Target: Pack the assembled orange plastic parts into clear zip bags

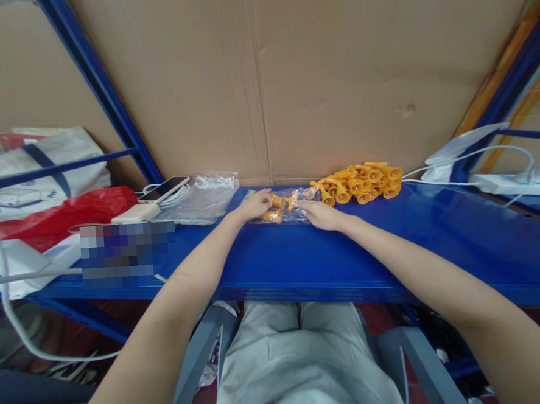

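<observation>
A clear plastic bag (302,213) with several orange horn-shaped pieces (277,201) in it lies on the blue shelf top in front of me. My left hand (254,206) is closed on the bag's left side, its fingertips by the orange pieces. At the opposite end my right hand (322,214) pinches the bag's edge, thumb on top. Just beyond the right hand is a pile of orange toy horns (360,183), most with their flared ends facing me. Parts of the bag are hidden under my fingers.
Flat clear plastic bags (206,200) lie to the left, beside a phone (166,189) and a coiled white cable. A red plastic bag (92,213), a white tote (43,167) and a blurred patch are further left. Cardboard (262,80) stands behind; blue posts flank the shelf.
</observation>
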`<action>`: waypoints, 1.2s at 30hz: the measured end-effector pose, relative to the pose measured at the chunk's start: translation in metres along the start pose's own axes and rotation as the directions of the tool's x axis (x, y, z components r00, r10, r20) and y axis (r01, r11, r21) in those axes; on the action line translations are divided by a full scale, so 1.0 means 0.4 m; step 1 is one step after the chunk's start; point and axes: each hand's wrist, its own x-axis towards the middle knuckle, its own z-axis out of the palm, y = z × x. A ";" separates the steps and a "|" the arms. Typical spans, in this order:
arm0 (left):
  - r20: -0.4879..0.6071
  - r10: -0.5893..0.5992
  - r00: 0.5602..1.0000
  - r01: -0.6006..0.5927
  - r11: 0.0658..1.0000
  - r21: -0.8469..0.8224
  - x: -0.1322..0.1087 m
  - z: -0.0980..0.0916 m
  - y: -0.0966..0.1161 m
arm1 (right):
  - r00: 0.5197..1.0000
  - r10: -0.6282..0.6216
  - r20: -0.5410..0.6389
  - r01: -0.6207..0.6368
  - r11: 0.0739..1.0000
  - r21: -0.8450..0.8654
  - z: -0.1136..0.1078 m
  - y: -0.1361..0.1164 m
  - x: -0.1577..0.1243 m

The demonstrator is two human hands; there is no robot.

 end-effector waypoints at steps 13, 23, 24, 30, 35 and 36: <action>0.075 0.015 0.997 -0.017 1.000 0.026 0.027 0.025 -0.033 | 0.936 0.295 -0.193 -0.352 0.812 -0.465 -0.065 0.051 -0.030; 0.105 0.051 0.993 -0.054 0.998 0.021 0.023 0.016 -0.034 | 0.839 0.338 -0.426 -0.492 0.806 -0.329 -0.085 0.050 -0.019; 0.107 0.049 0.993 -0.051 0.999 0.020 0.023 0.017 -0.035 | 0.818 0.327 -0.472 -0.497 0.816 -0.296 -0.095 0.057 -0.021; 0.111 0.010 0.994 -0.014 0.999 0.031 0.028 0.024 -0.039 | 0.752 0.171 -0.636 -0.390 0.894 -0.221 -0.148 0.098 -0.033; 0.101 -0.012 0.995 0.012 1.000 -0.003 0.031 0.025 -0.043 | 0.773 0.124 -0.622 -0.319 0.924 -0.212 -0.157 0.085 -0.032; 0.104 -0.005 0.995 0.006 1.000 -0.009 0.031 0.023 -0.044 | 0.791 0.108 -0.603 -0.288 0.934 -0.210 -0.155 0.080 -0.031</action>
